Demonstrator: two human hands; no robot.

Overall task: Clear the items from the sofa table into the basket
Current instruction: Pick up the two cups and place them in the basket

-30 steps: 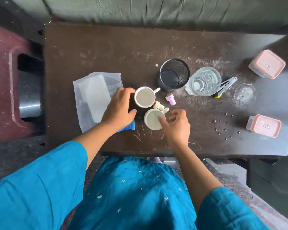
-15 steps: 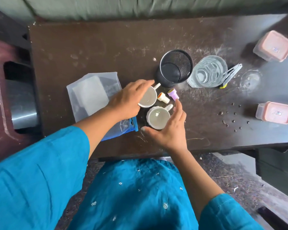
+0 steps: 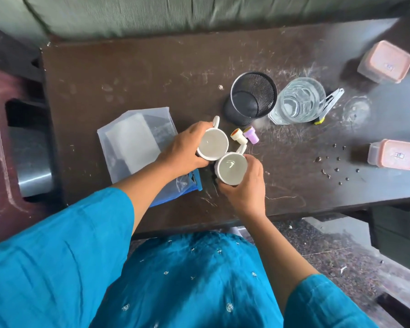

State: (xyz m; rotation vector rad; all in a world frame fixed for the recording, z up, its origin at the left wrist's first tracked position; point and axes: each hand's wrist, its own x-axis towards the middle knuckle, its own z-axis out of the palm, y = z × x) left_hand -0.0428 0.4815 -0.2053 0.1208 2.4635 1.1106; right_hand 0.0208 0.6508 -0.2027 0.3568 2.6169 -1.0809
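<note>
Cups first, it seems: the left hand (image 3: 185, 150) is clamped round one white mug (image 3: 212, 144) and the right hand (image 3: 244, 183) round the other white mug (image 3: 231, 169), rims touching, probably so both lift together. No basket is in view. Half a second ago the right hand only reached toward its mug; now its fingers wrap it, and two small stamps (image 3: 244, 137) lie just beyond both grips.

One head-worn view, looking steeply down.
I'm watching from just above the sofa table (image 3: 152, 67), camera facing twelve o'clock toward the sofa (image 3: 199, 13); my lap is filling six o'clock.
</note>
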